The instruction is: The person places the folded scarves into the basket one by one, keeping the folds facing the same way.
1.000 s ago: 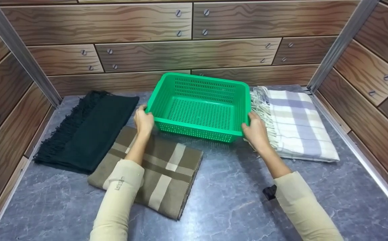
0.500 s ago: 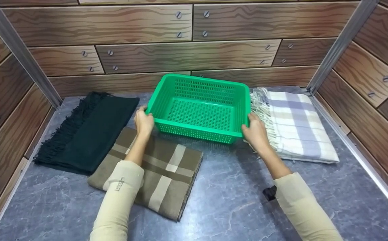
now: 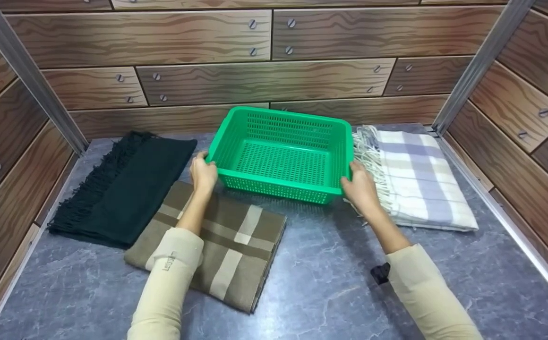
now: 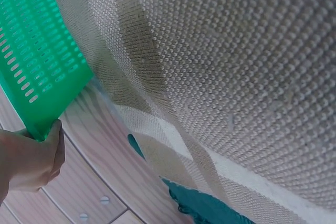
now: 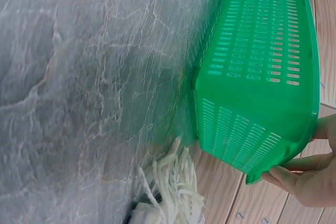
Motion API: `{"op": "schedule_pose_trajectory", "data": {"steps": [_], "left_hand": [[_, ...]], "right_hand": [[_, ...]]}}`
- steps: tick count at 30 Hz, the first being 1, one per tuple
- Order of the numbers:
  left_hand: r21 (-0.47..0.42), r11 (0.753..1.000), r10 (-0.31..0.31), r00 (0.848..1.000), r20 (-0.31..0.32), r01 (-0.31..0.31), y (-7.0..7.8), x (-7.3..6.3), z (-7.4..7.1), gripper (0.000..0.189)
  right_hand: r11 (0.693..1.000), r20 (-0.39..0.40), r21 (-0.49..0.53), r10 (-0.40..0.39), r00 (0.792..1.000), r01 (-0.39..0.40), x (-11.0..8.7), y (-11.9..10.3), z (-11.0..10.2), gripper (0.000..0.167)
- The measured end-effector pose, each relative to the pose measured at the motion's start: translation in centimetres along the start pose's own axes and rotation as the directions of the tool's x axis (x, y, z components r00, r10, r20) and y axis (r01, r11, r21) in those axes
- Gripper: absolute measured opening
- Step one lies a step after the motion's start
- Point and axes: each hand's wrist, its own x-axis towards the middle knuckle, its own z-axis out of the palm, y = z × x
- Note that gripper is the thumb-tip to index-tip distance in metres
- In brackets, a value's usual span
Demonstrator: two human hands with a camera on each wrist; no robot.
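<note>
A green perforated plastic basket (image 3: 283, 163) with nothing inside stands near the back wall in the head view. My left hand (image 3: 203, 174) grips its left rim near the front corner, thumb on top. On the other side my right hand (image 3: 362, 187) holds the right rim. The left wrist view shows the hand (image 4: 34, 156) at the basket's corner (image 4: 44, 72). In the right wrist view, fingers and thumb (image 5: 286, 178) pinch the rim of the basket (image 5: 257, 93). Under my left forearm lies a folded brown checked scarf (image 3: 241, 250).
A folded dark green fringed scarf (image 3: 127, 189) lies on the left. To the right lies a folded white and lilac checked scarf (image 3: 425, 179), its fringe beside the basket. Wood-patterned walls (image 3: 208, 38) enclose the grey marbled surface (image 3: 321, 283) on three sides.
Both hands keep their hold on the basket, which stays in place among the scarves. The whole head view has shifted slightly downward in the frame.
</note>
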Motion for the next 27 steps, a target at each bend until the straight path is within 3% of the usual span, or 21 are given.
{"op": "schedule_pose_trajectory", "data": {"steps": [27], "left_hand": [[-0.074, 0.997, -0.018, 1.000, 0.011, 0.018, -0.2, -0.7, -0.1, 0.040]], "right_hand": [[1.000, 0.054, 0.010, 0.020, 0.998, -0.021, 1.1, 0.6, -0.5, 0.050]]}}
